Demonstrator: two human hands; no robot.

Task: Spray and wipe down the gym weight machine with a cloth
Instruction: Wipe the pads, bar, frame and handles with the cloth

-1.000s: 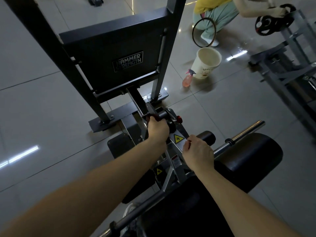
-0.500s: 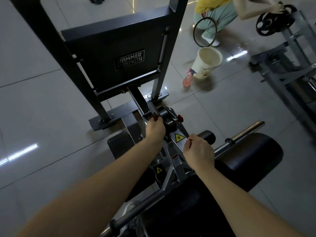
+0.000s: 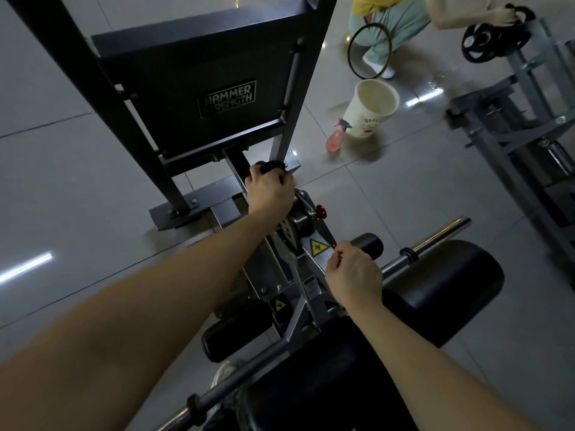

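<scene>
L hand [image 3: 269, 189]: fingers curled tight round a dark cloth [image 3: 270, 165], bunched in a wad. It presses on the machine [image 3: 298, 309] low down, where the centre beam meets the foot of the upright post.

R hand [image 3: 354, 272]: fingers curled, thumb and forefinger seem to pinch the edge of the grey plate just beside the yellow warning sticker [image 3: 318, 247]. Looks like bracing only.

Spray bottle [image 3: 337, 136]: pink, on the floor, touching or just beside a cream bucket [image 3: 371, 110]. Well apart from both hands. Not in use.

Step in hand, my reading: wiping the joint at the post foot.
- Keep the wad flat under the palm, not the fingertips. Run it along the beam, then round the post base and bolts.
- Refold to a fresh face if it can be done; dark cloth hides dirt.
- Mind the red knob [image 3: 320, 212] and the pivot below the wrist: pinch risk, per sticker.
- R hand's hold steadies the reach; keep it.

Orientation:
- Machine's long axis runs from the camera away and slightly L along the centre beam, ending at the logo panel [image 3: 211, 91], which stands up and faces the camera.
- Chrome bar [image 3: 435, 241] crosses that axis, low L to high R.
- Cloth has no clear long axis; it pokes out past the knuckles toward the post.
</scene>
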